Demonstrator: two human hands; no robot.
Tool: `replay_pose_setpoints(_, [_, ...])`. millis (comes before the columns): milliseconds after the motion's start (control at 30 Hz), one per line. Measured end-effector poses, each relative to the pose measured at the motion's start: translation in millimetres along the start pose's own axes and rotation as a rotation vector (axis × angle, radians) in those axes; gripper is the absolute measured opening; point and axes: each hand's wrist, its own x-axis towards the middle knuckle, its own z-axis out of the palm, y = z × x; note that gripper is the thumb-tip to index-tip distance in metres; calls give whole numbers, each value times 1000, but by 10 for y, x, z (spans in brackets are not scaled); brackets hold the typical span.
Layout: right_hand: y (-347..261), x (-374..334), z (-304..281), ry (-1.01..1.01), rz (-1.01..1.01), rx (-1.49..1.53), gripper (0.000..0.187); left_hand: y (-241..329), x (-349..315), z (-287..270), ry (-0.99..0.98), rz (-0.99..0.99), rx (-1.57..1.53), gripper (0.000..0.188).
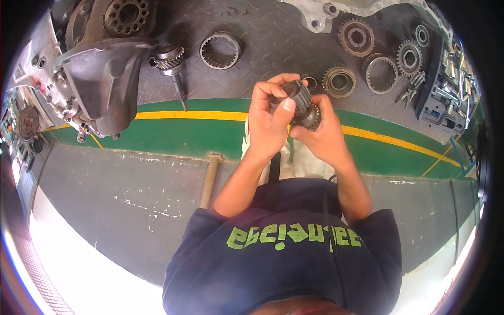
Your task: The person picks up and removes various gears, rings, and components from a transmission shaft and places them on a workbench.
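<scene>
Gripping a dark splined gear piece (300,100) with both hands, the person had it held before them, across the near edge of the textured metal surface (252,31). Taking the piece as the hub of a clock, with twelve directly away from the wearer, its long axis slanted from eleven to five: the broad ribbed end pointed toward eleven, the toothed collar toward five. The left hand (266,118) was closed on it from the eight o'clock side, fingers curled over the upper end and thumb pressed along the ribs. The right hand (326,131) was clamped about the lower end from four o'clock, its thumb reaching beneath the collar and its fingers lying up the far flank. Both forearms rose from six o'clock, elbows bent and spread, wrists drawing inward so that the hands nearly met around the metal. From where I stood, an internally toothed ring (205,51) lay at ten o'clock, and past it, nearer nine, a gear with a stem (178,84) pointed its narrow tip toward the wearer. A brownish gear (329,83) sat near the hands at two, and a blue tool tray (437,116) stood farther out at three.
</scene>
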Motion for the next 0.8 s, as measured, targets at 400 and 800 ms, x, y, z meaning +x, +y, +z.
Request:
replay_pose_setpoints(400, [38, 18, 49, 15, -128, 115, 110, -3, -151, -78, -166, -75, 318, 66])
replay_pose_setpoints(800, [-28, -85, 30, 13, -30, -21, 83, 172, -204, -46, -163, -249, 343, 64])
